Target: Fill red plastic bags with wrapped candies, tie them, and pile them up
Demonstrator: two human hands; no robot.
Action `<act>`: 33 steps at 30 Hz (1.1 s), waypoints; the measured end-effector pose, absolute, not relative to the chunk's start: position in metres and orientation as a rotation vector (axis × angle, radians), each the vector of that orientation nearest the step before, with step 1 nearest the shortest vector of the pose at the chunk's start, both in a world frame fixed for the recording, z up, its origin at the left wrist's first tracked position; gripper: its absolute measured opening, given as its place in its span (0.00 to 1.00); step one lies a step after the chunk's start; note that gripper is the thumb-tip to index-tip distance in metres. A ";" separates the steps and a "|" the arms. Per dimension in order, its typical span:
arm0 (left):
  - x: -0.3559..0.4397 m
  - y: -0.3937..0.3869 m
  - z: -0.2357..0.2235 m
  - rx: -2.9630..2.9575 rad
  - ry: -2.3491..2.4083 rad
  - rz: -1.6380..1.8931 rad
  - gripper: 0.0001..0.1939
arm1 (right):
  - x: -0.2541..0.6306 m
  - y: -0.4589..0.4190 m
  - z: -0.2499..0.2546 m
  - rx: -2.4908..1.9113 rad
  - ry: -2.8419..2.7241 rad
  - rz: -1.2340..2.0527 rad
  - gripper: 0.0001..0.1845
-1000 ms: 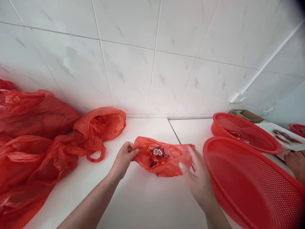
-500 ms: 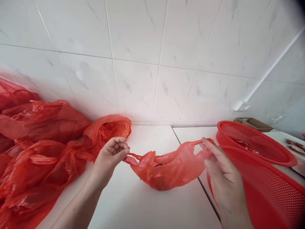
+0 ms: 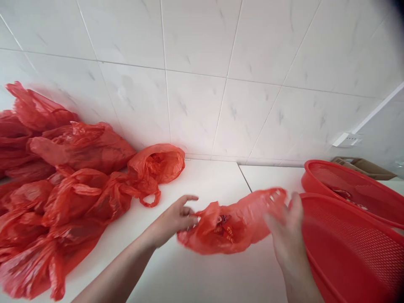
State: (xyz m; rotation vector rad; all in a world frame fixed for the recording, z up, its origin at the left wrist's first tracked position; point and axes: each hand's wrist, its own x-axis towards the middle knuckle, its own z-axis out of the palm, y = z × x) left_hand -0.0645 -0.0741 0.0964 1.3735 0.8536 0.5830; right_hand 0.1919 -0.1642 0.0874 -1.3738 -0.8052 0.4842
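red plastic bags (image 3: 88, 153) are lying in a big heap on the left, a white tile wall (image 3: 195, 109) is standing behind, a small white socket (image 3: 346, 140) is sticking to it, a brown box (image 3: 375, 171) is sitting below

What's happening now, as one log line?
left hand: at left end of red plastic bag; right hand: at its right end, blurred; inside: small red printed packets; nearby: oval red plastic basket

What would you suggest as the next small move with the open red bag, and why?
I would probably have the right hand firmly gather the right end of the red bag: its mouth gapes, printed packets show inside, and the left hand is at the opposite end. Blur hides whether the right hand grips it.
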 end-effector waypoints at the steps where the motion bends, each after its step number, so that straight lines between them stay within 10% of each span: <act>1: -0.055 -0.069 0.109 1.322 0.788 0.667 0.25 | 0.193 -0.150 0.096 -1.322 -0.748 0.607 0.42; 4: -0.038 -0.050 0.155 1.283 0.600 1.028 0.22 | 0.202 -0.116 0.126 -1.021 -0.681 0.812 0.18; 9: -0.049 -0.035 0.202 1.334 0.455 1.305 0.20 | 0.226 -0.107 0.167 -0.783 -0.657 0.633 0.08; 28: -0.061 -0.041 0.195 1.533 0.636 1.361 0.17 | 0.196 -0.138 0.173 -0.800 -0.733 0.918 0.12; 33: -0.100 -0.050 0.142 1.702 0.666 1.053 0.36 | 0.211 -0.159 0.123 -0.857 -0.934 0.917 0.24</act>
